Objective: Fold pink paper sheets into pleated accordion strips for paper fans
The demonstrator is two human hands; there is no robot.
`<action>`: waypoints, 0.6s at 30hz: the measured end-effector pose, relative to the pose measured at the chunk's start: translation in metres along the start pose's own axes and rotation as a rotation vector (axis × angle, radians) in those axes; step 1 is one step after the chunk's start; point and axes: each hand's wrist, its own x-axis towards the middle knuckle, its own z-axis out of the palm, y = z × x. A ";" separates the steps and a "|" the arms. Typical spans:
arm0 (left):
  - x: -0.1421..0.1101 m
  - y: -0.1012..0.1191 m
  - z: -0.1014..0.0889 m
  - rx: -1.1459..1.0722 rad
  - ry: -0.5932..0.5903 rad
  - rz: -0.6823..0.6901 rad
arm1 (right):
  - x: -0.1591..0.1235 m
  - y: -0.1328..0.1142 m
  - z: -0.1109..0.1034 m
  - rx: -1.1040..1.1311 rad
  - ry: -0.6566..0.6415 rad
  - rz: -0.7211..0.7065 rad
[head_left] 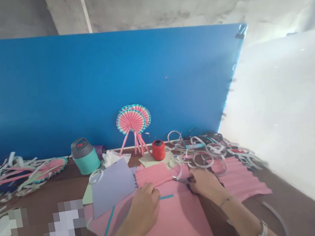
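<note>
My right hand [205, 184] holds a pair of black-handled scissors [191, 187], with a metal blade showing at the edge of a pink paper sheet [172, 231]. My left hand [146, 209] grips that sheet close to the scissors. A thin teal paper strip [166, 196] lies by my left fingers, and a longer teal strip [107, 227] runs along the sheet near my wrist. Pleated pink paper [239, 181] spreads past my right hand, and more of it [153, 174] lies ahead of my left hand.
Curled grey paper strips [201, 151] pile up behind my right hand. Along the brown table [67, 192] stand a lavender sheet [111, 187], a red thread spool [158, 150], a teal bottle [85, 157] and a pink paper fan [132, 120] against a blue board [80, 86].
</note>
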 end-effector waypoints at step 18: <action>0.001 -0.055 -0.007 0.132 -0.054 -0.465 | 0.010 0.019 -0.006 0.006 0.082 -0.035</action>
